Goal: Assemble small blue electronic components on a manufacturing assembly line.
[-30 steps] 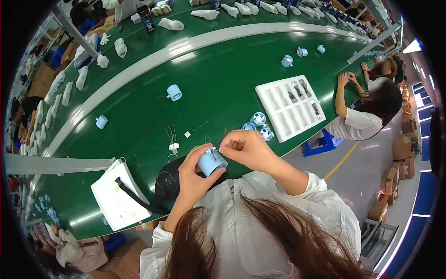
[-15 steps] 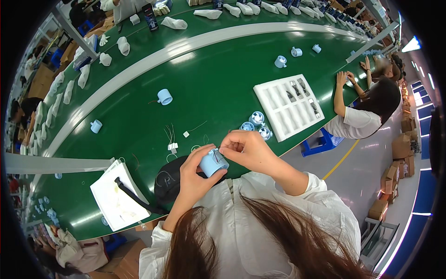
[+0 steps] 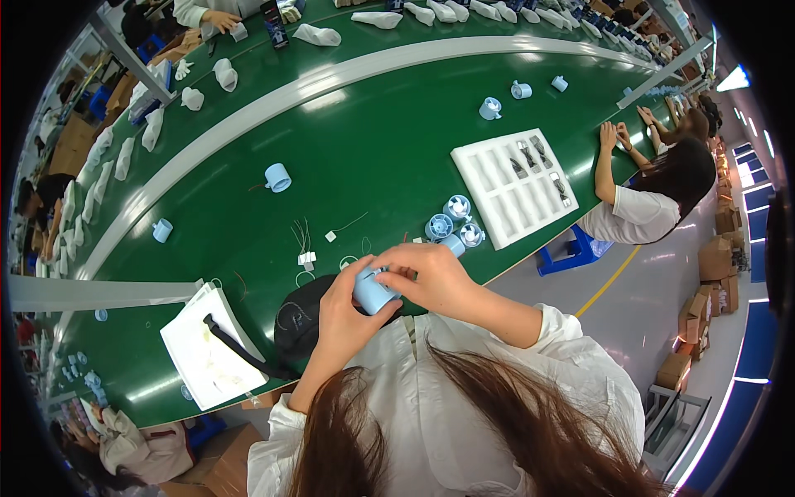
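My left hand (image 3: 338, 308) is wrapped round a light blue cylindrical fan housing (image 3: 374, 296), holding it tilted in front of my chest. My right hand (image 3: 437, 275) bends over the housing's upper end, its fingers pinched together against the rim. Whatever those fingertips grip is hidden. Just beyond the right hand a cluster of blue fan housings (image 3: 439, 226) stands on the green table, white fan blades showing in some. Small white connectors with thin wires (image 3: 306, 258) lie beyond my left hand.
Right of the cluster is a white foam tray (image 3: 513, 189) with dark wired parts in some slots. A black cap (image 3: 296, 323) and white papers (image 3: 207, 348) lie at left. More blue housings (image 3: 278, 177) sit farther out. A co-worker (image 3: 654, 199) sits at right.
My right fingers have moved from pinching thin wires beside the housing to its upper rim. The farther blue housings have shifted left. Across the table, another person's hand has appeared.
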A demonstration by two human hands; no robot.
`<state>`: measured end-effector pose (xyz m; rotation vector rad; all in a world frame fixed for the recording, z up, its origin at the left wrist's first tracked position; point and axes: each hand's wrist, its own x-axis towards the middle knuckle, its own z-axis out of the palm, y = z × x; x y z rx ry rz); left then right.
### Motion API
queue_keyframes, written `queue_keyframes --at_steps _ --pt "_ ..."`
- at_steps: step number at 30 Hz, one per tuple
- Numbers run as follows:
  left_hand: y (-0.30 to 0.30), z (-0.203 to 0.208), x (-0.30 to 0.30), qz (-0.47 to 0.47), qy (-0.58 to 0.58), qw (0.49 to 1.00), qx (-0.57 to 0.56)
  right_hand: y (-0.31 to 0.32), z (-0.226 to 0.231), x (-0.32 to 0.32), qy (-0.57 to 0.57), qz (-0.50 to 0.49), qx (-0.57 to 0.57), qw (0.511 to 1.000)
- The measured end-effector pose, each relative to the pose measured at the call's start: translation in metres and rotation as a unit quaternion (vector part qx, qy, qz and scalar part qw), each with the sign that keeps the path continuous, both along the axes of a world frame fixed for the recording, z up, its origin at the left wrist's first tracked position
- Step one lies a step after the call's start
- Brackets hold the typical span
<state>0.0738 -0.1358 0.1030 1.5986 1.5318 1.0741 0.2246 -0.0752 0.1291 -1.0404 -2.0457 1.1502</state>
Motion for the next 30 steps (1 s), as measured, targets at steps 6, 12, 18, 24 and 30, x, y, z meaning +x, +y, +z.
queue_keyframes --at_steps 6,12,18,24,30 --pt "0.005 -0.032 0.002 -0.028 -0.005 0.999 -0.030 0.005 -0.022 -0.013 0.049 0.047 0.143 0.987" --pt "0.054 -0.103 -0.019 -0.030 0.002 0.997 -0.076 0.021 -0.089 -0.025 0.049 -0.058 0.045 0.996" --pt "0.133 -0.186 -0.073 0.138 -0.213 0.965 -0.069 0.035 -0.174 -0.072 -0.033 -0.050 0.005 0.998" --pt "0.192 -0.201 -0.176 0.433 -0.260 0.855 -0.116 0.082 -0.226 -0.135 -0.196 -0.015 0.053 0.979" --pt "0.251 -0.227 -0.253 0.580 -0.182 0.761 -0.227 0.117 -0.226 -0.161 -0.268 -0.025 0.116 0.956"
